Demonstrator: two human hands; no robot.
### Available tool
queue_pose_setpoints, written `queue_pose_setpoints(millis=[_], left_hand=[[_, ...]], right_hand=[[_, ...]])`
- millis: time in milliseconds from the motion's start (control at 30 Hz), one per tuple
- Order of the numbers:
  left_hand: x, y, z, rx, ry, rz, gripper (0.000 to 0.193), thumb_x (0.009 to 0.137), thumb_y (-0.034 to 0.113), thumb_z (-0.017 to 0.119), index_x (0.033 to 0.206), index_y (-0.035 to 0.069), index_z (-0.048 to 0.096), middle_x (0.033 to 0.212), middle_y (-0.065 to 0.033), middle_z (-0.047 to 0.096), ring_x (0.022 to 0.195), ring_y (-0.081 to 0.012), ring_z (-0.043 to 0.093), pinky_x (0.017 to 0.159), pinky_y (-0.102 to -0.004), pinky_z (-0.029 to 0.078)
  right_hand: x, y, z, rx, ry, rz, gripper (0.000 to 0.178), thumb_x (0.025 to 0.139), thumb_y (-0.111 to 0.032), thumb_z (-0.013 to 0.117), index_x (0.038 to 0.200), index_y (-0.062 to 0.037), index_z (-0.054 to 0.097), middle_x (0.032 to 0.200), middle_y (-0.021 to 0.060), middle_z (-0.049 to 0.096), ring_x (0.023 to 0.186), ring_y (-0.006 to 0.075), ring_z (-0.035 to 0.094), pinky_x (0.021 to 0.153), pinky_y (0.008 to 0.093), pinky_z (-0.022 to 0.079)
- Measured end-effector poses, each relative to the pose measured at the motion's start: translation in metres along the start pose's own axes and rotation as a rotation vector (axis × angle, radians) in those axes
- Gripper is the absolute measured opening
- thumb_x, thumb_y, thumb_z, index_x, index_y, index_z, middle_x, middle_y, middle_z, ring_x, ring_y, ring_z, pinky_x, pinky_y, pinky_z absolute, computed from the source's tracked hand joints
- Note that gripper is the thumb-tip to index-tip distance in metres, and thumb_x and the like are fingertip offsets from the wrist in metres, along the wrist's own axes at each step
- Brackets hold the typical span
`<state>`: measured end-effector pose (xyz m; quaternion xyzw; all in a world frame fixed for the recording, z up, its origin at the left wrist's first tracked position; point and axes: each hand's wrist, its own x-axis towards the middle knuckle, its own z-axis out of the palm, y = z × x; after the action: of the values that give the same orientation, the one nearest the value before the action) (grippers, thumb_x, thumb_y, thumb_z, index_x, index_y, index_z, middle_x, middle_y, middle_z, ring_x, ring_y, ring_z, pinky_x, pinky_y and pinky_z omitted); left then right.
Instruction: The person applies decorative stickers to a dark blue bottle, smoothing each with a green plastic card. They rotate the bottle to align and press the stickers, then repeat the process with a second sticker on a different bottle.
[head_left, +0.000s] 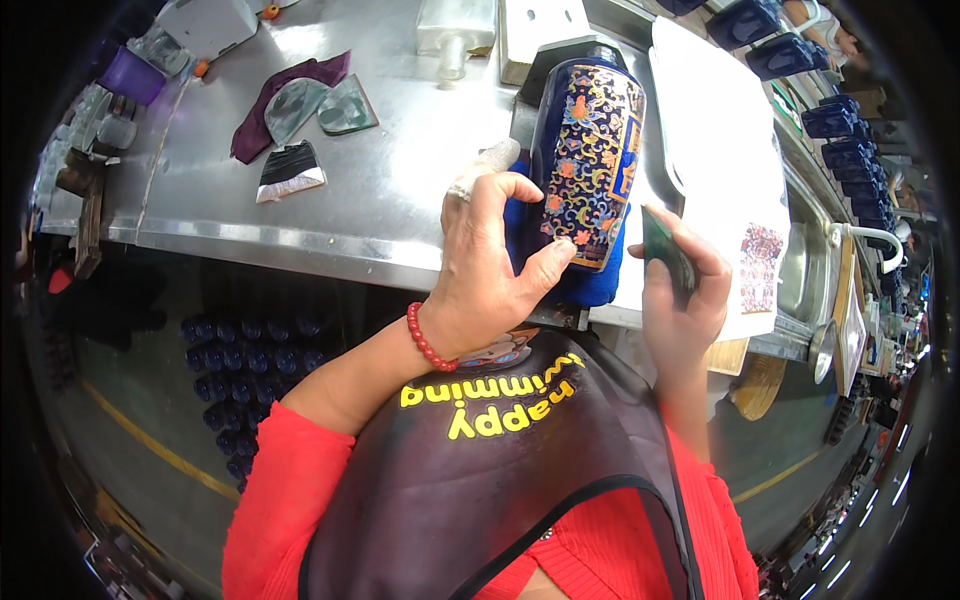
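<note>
A dark blue bottle with a colourful floral decal and gold trim lies on its side on a blue cloth at the table's front edge. My left hand grips its lower left part, thumb and index finger against the glass; a whitish covering shows on one fingertip. To the right of the bottle, my right hand holds a flat dark green scraper between thumb and fingers, apart from the decal. Part of the scraper is hidden by the fingers.
A white sheet with printed floral decals lies to the right. Farther left on the metal table are a maroon cloth, green scraper pieces and a black-and-white pad. Several blue bottles line the right; others stand below left.
</note>
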<state>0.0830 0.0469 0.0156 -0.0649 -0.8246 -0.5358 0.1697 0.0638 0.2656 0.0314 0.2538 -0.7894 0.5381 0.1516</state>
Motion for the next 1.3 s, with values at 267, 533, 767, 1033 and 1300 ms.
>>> queue_pose_setpoints(millis=[267, 533, 767, 1033, 1300], left_hand=[[0.008, 0.001, 0.004, -0.018, 0.029, -0.033, 0.050, 0.086, 0.030, 0.077, 0.120, 0.005, 0.050, 0.114, -0.0156, 0.055, 0.108, -0.0327, 0.049, 0.103, -0.0450, 0.033], [0.013, -0.004, 0.000, -0.175, 0.042, -0.068, 0.027, 0.097, 0.023, 0.067, 0.114, 0.003, 0.057, 0.114, -0.0167, 0.057, 0.113, -0.0328, 0.051, 0.105, -0.0441, 0.037], [0.006, -0.008, -0.006, -0.229, 0.003, -0.079, 0.027, 0.097, 0.020, 0.064, 0.117, 0.003, 0.058, 0.126, -0.0200, 0.058, 0.122, -0.0348, 0.051, 0.108, -0.0438, 0.036], [0.002, -0.007, -0.007, -0.123, -0.040, -0.008, 0.038, 0.085, 0.014, 0.070, 0.118, 0.005, 0.056, 0.138, -0.0257, 0.053, 0.131, -0.0408, 0.046, 0.114, -0.0485, 0.032], [0.002, -0.005, -0.006, -0.127, -0.050, -0.034, 0.040, 0.082, 0.012, 0.071, 0.118, 0.005, 0.056, 0.138, -0.0271, 0.052, 0.133, -0.0427, 0.045, 0.114, -0.0496, 0.031]], right_hand=[[0.027, -0.028, -0.005, -0.151, -0.156, -0.227, 0.047, 0.079, 0.023, 0.066, 0.112, -0.0050, 0.049, 0.101, 0.0205, 0.069, 0.090, 0.0303, 0.069, 0.078, 0.0405, 0.057], [0.051, -0.049, -0.003, -0.375, -0.388, -0.492, 0.027, 0.067, -0.008, 0.073, 0.094, -0.0063, 0.068, 0.094, 0.0055, 0.063, 0.081, 0.0229, 0.062, 0.071, 0.0390, 0.049], [0.062, -0.065, -0.004, -0.641, -0.455, -0.544, 0.021, 0.067, -0.018, 0.076, 0.087, -0.0184, 0.073, 0.089, -0.0047, 0.065, 0.084, 0.0176, 0.060, 0.085, 0.0425, 0.042], [0.068, -0.067, -0.006, -0.664, -0.461, -0.594, 0.021, 0.069, -0.019, 0.072, 0.090, -0.0176, 0.069, 0.095, -0.0045, 0.061, 0.086, 0.0136, 0.061, 0.088, 0.0460, 0.040], [0.069, -0.068, -0.008, -0.681, -0.469, -0.597, 0.020, 0.069, -0.019, 0.073, 0.089, -0.0173, 0.069, 0.095, -0.0048, 0.061, 0.086, 0.0136, 0.061, 0.092, 0.0478, 0.039]])
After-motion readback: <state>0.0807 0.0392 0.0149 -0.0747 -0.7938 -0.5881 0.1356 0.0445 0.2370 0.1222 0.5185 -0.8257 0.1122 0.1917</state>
